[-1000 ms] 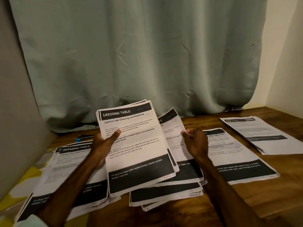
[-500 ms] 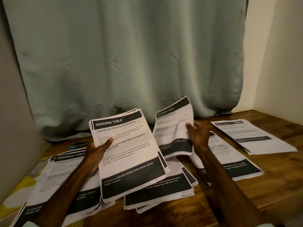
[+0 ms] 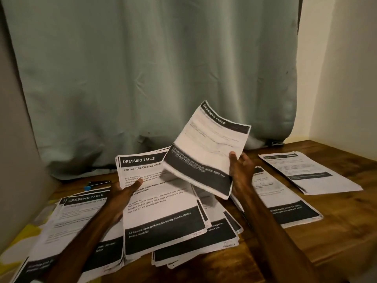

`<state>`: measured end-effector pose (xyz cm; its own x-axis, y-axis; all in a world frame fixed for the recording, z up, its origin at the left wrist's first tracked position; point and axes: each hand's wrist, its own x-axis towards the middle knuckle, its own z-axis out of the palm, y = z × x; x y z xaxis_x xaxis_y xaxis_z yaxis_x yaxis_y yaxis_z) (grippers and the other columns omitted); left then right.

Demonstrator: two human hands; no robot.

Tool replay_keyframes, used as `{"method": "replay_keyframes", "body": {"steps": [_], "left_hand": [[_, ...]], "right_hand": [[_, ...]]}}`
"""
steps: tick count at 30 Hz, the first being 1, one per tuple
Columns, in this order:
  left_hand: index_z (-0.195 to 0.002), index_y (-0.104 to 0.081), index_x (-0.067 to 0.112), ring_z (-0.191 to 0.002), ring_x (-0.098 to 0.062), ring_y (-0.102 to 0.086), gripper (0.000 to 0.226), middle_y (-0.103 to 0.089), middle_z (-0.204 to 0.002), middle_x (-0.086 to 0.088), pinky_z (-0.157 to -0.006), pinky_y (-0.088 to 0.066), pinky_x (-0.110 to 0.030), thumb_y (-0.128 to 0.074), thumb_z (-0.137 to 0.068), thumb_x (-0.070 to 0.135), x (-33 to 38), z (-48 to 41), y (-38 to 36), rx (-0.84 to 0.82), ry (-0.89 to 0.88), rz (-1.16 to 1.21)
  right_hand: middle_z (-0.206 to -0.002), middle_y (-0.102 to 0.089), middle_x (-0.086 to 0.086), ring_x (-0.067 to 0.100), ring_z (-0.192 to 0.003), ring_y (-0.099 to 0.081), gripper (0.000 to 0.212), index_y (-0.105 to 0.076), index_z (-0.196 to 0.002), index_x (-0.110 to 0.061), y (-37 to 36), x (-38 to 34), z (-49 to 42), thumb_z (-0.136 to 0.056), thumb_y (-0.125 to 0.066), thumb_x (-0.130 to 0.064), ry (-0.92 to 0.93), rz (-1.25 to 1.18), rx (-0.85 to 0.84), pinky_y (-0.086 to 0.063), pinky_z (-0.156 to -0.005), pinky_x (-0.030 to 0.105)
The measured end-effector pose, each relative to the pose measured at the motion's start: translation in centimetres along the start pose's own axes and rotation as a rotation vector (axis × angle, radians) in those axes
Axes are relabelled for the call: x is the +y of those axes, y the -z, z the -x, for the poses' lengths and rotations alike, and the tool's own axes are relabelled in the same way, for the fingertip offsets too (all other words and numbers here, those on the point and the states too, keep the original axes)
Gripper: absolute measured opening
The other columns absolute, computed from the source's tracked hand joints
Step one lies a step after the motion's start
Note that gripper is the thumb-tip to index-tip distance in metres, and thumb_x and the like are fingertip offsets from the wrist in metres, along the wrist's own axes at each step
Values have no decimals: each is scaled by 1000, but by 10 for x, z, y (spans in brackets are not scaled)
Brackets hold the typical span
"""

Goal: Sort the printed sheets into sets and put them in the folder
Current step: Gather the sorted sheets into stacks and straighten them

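Left hand [image 3: 124, 198]: thumb laid on the printed face, fingers hidden beneath, pinching the left edge of the held stack.
Held stack [image 3: 163, 211]: top page headed "DRESSING TABLE", lifted over the table and tilted toward the person.
Right hand [image 3: 241, 170]: thumb on the paper's right edge, fingers behind it, pinching the raised sheets.
Raised sheets [image 3: 208, 148]: blurred, up in front of the curtain [image 3: 153, 78], slanted, covering the held stack's top right corner.
Wooden table [image 3: 336, 231]: a fanned middle pile [image 3: 193, 248] under the held stack, a left pile [image 3: 81, 217], a right pile [image 3: 285, 203], and a far pile [image 3: 310, 172] lying apart.
Back left: a dark object with a blue end [image 3: 98, 184].
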<state>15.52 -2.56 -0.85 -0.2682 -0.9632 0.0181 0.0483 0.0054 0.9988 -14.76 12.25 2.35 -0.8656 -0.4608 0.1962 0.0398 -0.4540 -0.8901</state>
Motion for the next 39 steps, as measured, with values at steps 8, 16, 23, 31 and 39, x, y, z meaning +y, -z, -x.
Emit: {"method": "replay_keyframes", "body": {"steps": [8,16,23,31,39], "left_hand": [[-122,-67,18,-93,-32,-76,23,-77,-108,-9,-78,-61,-48,-62,-100,25,4,3,0,-30,13,86],[-126,-66,19,-108,-36,-71,36,-73,-120,-13,-99,-52,-57,-59,-100,42,3,0,-1,-71,65,211],[-126,-64,13,-99,-34,-75,38,-74,-117,-12,-89,-58,-55,-74,-89,9,3,-6,8,-83,89,135],[-138,-57,15,-112,-41,-69,56,-70,-126,-17,-86,-56,-65,-74,-85,4,9,-18,28,-153,189,299],[-127,-64,15,-104,-34,-73,38,-74,-117,-14,-79,-62,-54,-68,-91,1,7,-15,25,-103,166,292]], "right_hand": [[-109,-70,-5,3,-85,-67,21,-68,-115,-8,-33,56,41,-96,-69,-18,71,480,-371,-53,-64,10],[-121,-73,6,17,-103,-71,26,-67,-119,-7,-58,71,59,-95,-71,-19,213,611,-443,-55,-76,14],[-84,-77,0,8,-68,-68,29,-76,-89,-9,-52,67,51,-101,-62,-32,227,639,-437,-48,-57,10],[-86,-72,-1,16,-85,-68,21,-69,-76,-24,-3,43,-14,-86,-75,-5,129,988,-382,-58,-83,35],[-73,-67,-3,8,-71,-63,35,-69,-81,-14,-7,74,1,-74,-89,-42,125,1081,-588,-49,-67,27]]}}
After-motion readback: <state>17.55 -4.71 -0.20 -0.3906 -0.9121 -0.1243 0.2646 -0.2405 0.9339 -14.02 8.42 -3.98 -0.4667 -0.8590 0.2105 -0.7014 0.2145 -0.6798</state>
